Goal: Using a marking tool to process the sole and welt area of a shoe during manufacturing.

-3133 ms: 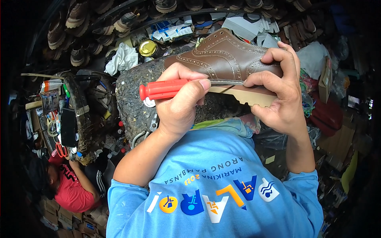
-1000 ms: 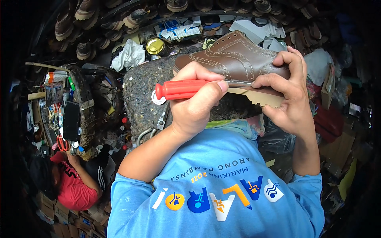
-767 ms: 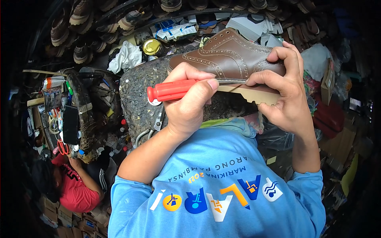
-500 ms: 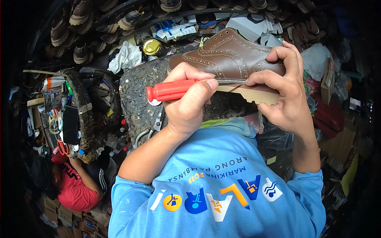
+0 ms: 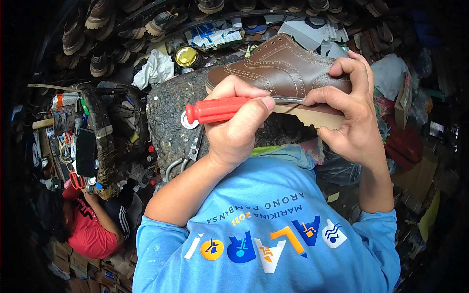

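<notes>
A brown leather brogue [image 5: 278, 66] with punched trim and a tan ridged sole [image 5: 312, 117] lies on its side, toe to the left. My left hand [image 5: 234, 124] is closed around the red handle of a screwdriver [image 5: 220, 110]. Its metal shaft lies along the seam between the shoe's upper and sole, with the tip by my right fingers. My right hand [image 5: 354, 105] grips the heel end, fingers curled over the upper and the thumb under the sole.
Beneath the shoe is a dark, rough work block [image 5: 168, 117], with scissors [image 5: 196, 144] on its near side. A tool-strewn stand [image 5: 105, 132] is at left, near a person in a red shirt [image 5: 93, 227]. A gold can [image 5: 186, 57], white cloth [image 5: 154, 70] and shoe rows [image 5: 100, 14] lie beyond.
My left hand and the screwdriver have shifted slightly right along the seam. The right hand and shoe stay nearly still. The person at left has moved a little.
</notes>
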The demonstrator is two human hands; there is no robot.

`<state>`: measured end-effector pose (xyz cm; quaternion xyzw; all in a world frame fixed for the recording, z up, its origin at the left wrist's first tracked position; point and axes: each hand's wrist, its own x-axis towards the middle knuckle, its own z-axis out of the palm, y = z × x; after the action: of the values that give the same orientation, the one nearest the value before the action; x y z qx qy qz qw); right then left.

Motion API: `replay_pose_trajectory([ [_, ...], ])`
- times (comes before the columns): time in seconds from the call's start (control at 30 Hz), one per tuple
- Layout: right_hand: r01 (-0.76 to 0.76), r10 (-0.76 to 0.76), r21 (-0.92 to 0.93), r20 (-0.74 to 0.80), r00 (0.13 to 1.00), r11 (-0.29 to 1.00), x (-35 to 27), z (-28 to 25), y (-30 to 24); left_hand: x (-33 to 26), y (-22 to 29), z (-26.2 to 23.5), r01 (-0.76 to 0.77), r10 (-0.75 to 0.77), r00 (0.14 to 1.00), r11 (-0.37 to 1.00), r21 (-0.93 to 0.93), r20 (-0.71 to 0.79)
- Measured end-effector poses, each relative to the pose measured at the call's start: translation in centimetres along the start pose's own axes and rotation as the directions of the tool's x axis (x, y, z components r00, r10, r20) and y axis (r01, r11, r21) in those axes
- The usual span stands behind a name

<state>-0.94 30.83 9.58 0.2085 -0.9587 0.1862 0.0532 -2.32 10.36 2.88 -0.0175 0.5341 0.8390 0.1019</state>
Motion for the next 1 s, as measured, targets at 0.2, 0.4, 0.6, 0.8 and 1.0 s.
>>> replay_pose_trajectory([
  [0.2, -0.009, 0.009, -0.002, 0.012, 1.0, 1.0, 0.0, 0.0, 0.0, 0.1, -0.2, -0.4, -0.007, 0.007, 1.0, 1.0, 0.003, 0.007],
  [0.4, -0.004, 0.004, -0.009, 0.015, 1.0, 1.0, 0.0, 0.0, -0.1, -0.1, -0.1, -0.6, 0.019, -0.018, 1.0, 0.999, -0.036, 0.02],
  [0.6, -0.041, 0.041, 0.025, 0.008, 0.999, 0.999, 0.1, -0.2, -0.7, 0.0, -0.4, -0.7, -0.037, 0.036, 0.999, 0.999, 0.011, 0.041],
  [0.8, -0.019, 0.019, -0.01, 0.016, 1.0, 1.0, -0.1, 0.1, -0.2, -0.2, 0.1, -1.0, 0.013, -0.015, 0.999, 0.997, -0.072, -0.034],
  [1.0, -0.014, 0.014, -0.017, 0.014, 1.0, 1.0, 0.0, 0.0, -0.3, -0.2, -0.3, -1.6, 0.001, -0.002, 1.0, 0.999, -0.046, -0.022],
])
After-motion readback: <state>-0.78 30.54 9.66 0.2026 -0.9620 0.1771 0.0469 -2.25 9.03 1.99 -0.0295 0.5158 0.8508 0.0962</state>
